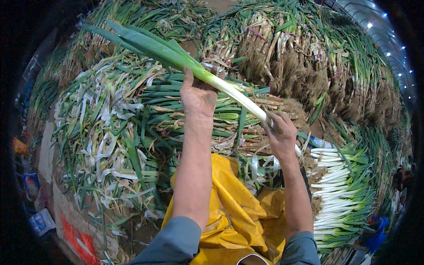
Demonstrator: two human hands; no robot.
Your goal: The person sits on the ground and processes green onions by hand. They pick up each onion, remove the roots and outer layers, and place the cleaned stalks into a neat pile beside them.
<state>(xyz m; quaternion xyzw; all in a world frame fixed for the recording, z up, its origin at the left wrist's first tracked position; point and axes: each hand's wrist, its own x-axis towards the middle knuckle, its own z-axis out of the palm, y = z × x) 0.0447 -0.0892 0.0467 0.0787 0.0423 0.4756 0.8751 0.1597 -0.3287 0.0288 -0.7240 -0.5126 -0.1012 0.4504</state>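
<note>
One long green onion (237,94) with a white stalk and green leaves slants across the view, held up in both hands. My left hand (200,92) is under it where the leaves meet the stalk, palm up, with fingers around it. My right hand (281,132) grips the white stalk farther down; its root end (298,150) shows beyond that hand. Below lie untrimmed green onions (165,106) with brown outer skins and roots. At the right, cleaned green onions (334,195) lie in a neat row, white ends pointing left.
Peeled leaves and skins (106,129) are heaped at the left. Bundles of unpeeled green onions with hairy roots (298,69) stand at the back and right. A yellow apron (232,202) covers my lap. Red plastic strands (79,241) lie at the lower left, and a blue item (377,233) at the lower right.
</note>
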